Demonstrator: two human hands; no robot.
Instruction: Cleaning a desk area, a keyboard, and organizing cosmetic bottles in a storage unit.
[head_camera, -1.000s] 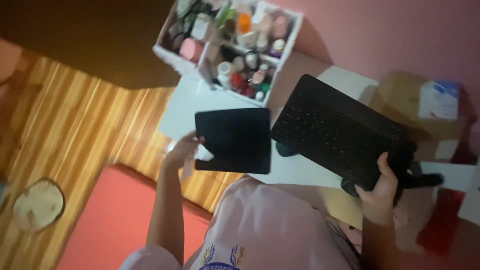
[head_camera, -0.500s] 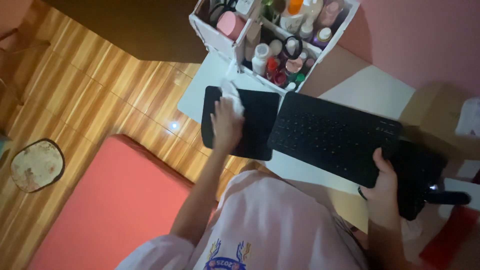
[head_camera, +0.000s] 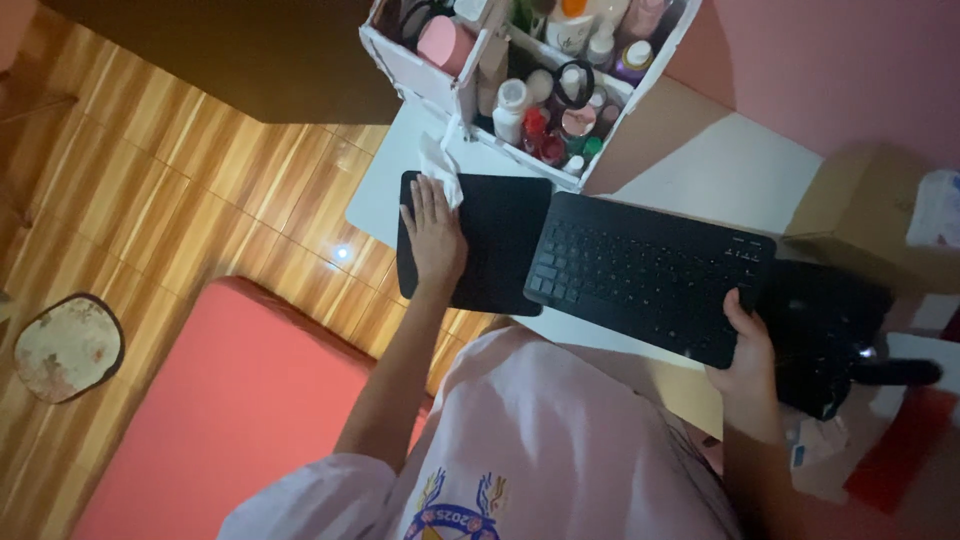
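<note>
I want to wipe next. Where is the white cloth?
In the head view, the white cloth lies under the left hand, on the black pad, beside the white organiser.

Person wears a pale pink short-sleeved shirt (head_camera: 560, 440), lower centre of the frame. Sleeve hem ends above the elbow, lower left. Printed emblem at the bottom edge: blue and yellow, wreath-like shape. Both forearms bare. No rings, watch or bracelet visible on left hand (head_camera: 433, 235) or right hand (head_camera: 745, 350).
</note>
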